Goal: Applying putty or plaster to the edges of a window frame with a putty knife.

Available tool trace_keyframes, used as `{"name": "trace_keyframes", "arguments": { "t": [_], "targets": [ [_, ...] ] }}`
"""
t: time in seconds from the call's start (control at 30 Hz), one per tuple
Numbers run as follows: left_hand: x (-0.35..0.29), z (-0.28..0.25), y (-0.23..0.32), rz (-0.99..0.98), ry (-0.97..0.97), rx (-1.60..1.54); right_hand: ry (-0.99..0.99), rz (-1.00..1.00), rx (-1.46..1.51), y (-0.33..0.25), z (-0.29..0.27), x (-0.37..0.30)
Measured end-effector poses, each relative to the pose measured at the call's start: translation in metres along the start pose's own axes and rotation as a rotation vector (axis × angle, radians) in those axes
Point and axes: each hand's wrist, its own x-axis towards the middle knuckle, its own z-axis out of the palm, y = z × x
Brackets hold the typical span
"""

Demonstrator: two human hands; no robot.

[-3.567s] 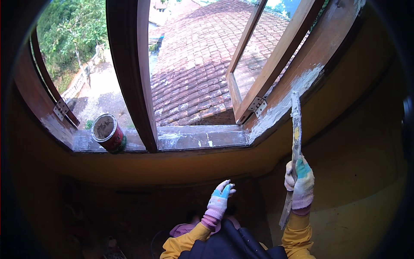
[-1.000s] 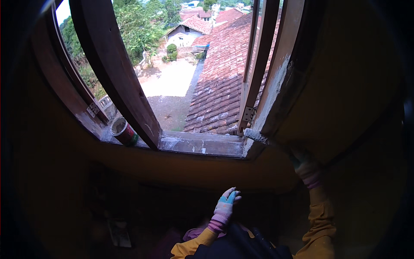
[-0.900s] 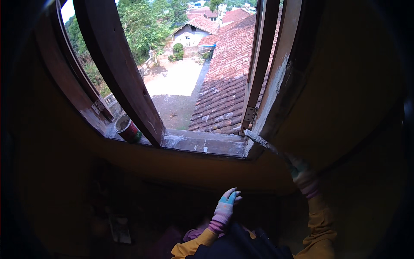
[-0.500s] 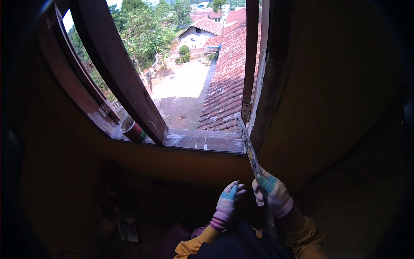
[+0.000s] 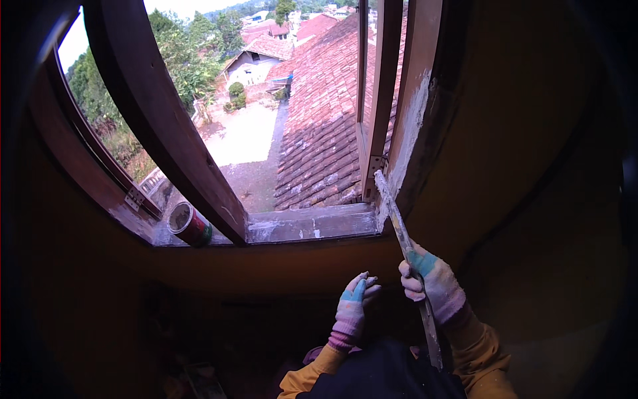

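My right hand (image 5: 435, 282), in a white and light-blue knit glove, is wrapped round a long, narrow, stained stick (image 5: 401, 229). Whitish paste coats its far end, which overlaps the lower right corner of the wooden window frame (image 5: 417, 126), by a hinge (image 5: 377, 163); contact there is hard to tell. White smears run up that frame. Lower and to the left, my left hand (image 5: 352, 302) wears a matching glove with greyish fingertips. Its fingers are loosely bent and somewhat apart, with nothing visible in them.
A red and green can (image 5: 191, 225) stands on the white-smeared sill (image 5: 312, 223), left of a thick dark post (image 5: 163, 113). Open window sashes stand at both sides. Outside lie a tiled roof (image 5: 325, 113) and a paved yard (image 5: 242, 136). The room below is dark.
My view has swung to the right, so the window scene sits further left. The stick's coated end now shows brighter against the right frame. My left hand keeps its loose pose.
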Motion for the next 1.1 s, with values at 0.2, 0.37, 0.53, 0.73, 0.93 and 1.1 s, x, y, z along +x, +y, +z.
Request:
{"name": "trace_keyframes", "arguments": {
  "t": [0.2,0.37,0.53,0.73,0.93,1.1],
  "targets": [
    [0.001,-0.029,0.022,-0.078,-0.013,-0.017,0.168,-0.048,-0.022,-0.012,0.025,0.001],
    [0.005,-0.044,0.031,-0.135,-0.058,-0.019,0.223,-0.047,-0.013,-0.023,0.035,0.003],
    [0.007,-0.061,0.035,-0.164,-0.093,-0.032,0.197,-0.087,0.033,-0.039,0.052,-0.005],
    [0.006,-0.069,0.043,-0.169,-0.120,-0.022,0.182,-0.110,-0.028,-0.042,0.081,-0.020],
    [0.011,-0.071,0.048,-0.175,-0.139,-0.031,0.237,0.016,0.072,-0.013,0.041,-0.001],
    [0.007,-0.083,0.059,-0.196,-0.105,-0.026,0.360,-0.180,-0.161,-0.013,0.065,0.007]
  ]
}}
